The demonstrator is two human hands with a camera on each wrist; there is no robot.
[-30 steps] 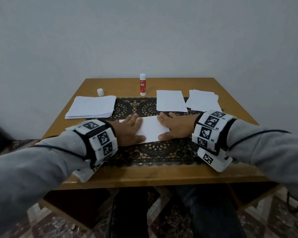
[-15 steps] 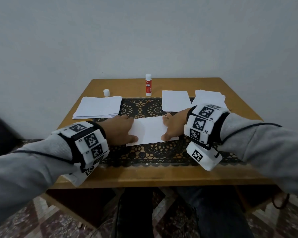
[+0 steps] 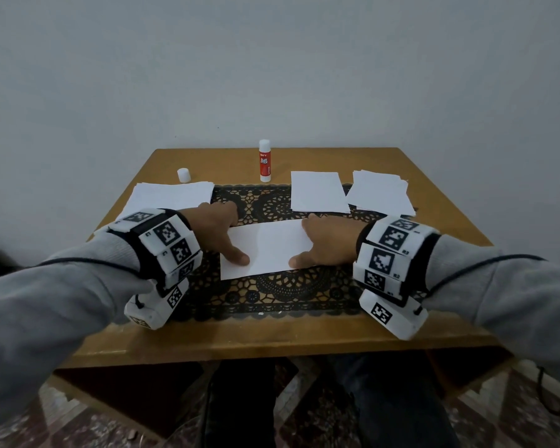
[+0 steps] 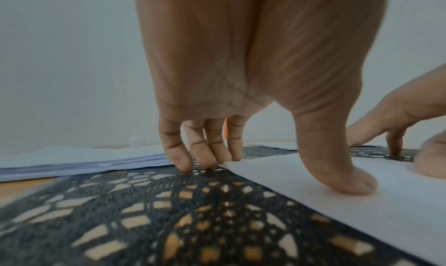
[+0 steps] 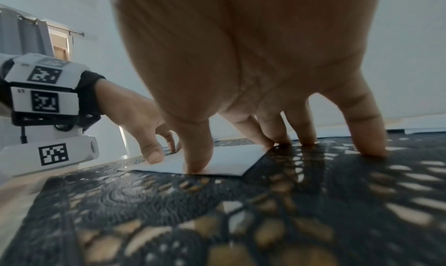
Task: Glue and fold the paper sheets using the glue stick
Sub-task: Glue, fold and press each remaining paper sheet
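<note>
A room in a home

I'm looking at a small wooden counter [image 3: 272,331] with a black lace runner [image 3: 272,295] against a plain grey-white wall [image 3: 272,76], a patterned tile floor [image 3: 62,425] below, and a curtained window [image 5: 58,41] aside.

Your right hand [image 5: 241,69] pressed thumb on the folded paper [image 5: 226,160], fingertips on black lace mat [image 5: 313,203], left hand [image 5: 135,121] at paper's far end.

Folded sheet [image 3: 267,248] lies on mat [image 3: 282,287], mid-table. Behind it: glue stick [image 3: 264,161] upright, cap [image 3: 183,175] to its left. Paper stack [image 3: 172,197] behind-left; single sheet [image 3: 317,192] and second pile [image 3: 380,197] behind-right.
</note>
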